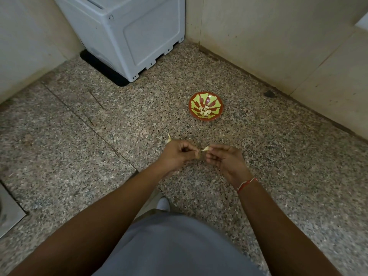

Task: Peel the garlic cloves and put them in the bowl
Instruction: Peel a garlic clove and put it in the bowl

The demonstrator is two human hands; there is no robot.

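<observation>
Both hands work close together above the floor: the right hand (223,158) pinches a garlic clove (206,149) while the left hand (179,154) pinches its skin, apparently pulling it off. Farther off, the patterned bowl (217,103) holds peeled cloves (205,111), within reach.

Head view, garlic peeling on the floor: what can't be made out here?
- Garlic clove: pinched between right hand and left hand; fingers cover most of it, so how far it is peeled is unclear.
- Pale piece behind the left hand: mostly hidden; skin or garlic, cannot tell.
- Cloves in the bowl: too small to count.
- Metal plate: cut off by the left edge.
</observation>
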